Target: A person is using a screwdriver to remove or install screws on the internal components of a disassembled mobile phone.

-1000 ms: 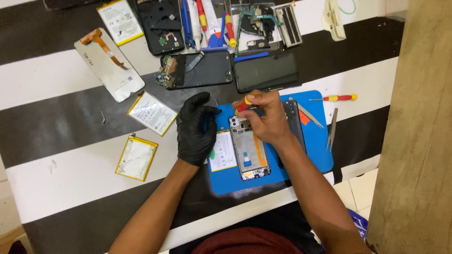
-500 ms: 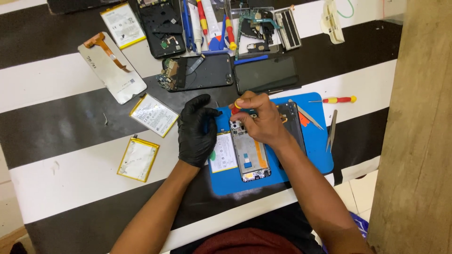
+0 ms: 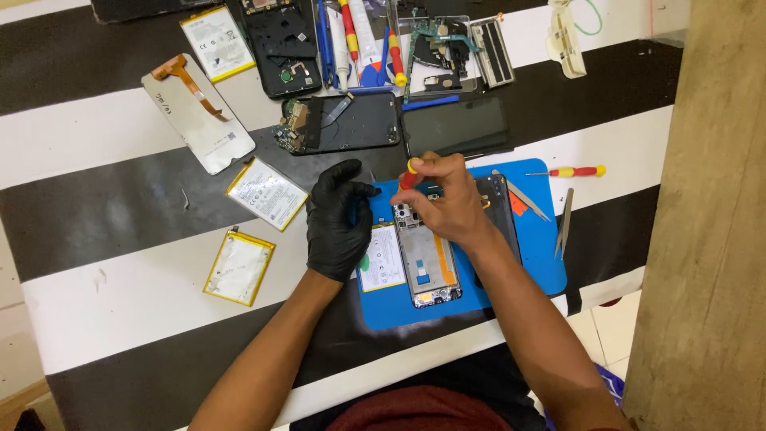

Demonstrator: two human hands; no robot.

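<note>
Left hand: the gloved left hand [image 3: 339, 223] lay spread flat at the 9 o'clock edge of the blue mat [image 3: 535, 271], fingers loose and closed on nothing, the palm pressing the mat just beside the phone frame.
Right hand: the bare right hand [image 3: 447, 199] was pinched around a red-and-yellow screwdriver [image 3: 409, 175], the tip down on the 12 o'clock end of the phone frame.
Phone frame: the opened phone frame [image 3: 424, 263] lay flat at the middle of the mat, long axis 12 to 6 o'clock, directly in front of the person.
Handling: it looked light, thin and stiff, with exposed parts likely fragile; best held by the long side rails, not the bare middle.
Screwdriver handling: slim and light, it probably rolls easily; a fingertip pinch near the cap suits it.
Battery on mat: a white battery [image 3: 381, 259] sat just beside the frame at 9 o'clock.
Mat, 3 o'clock: tweezers [image 3: 563, 223] and a second screwdriver [image 3: 576, 171] lay well apart from the hands.
Table, 9 o'clock: two loose batteries [image 3: 239, 267] rested on the striped cloth [image 3: 120, 295].
Far edge, 12 o'clock: dark phone bodies [image 3: 339, 124] and a row of tools [image 3: 359, 40] lay there.
</note>
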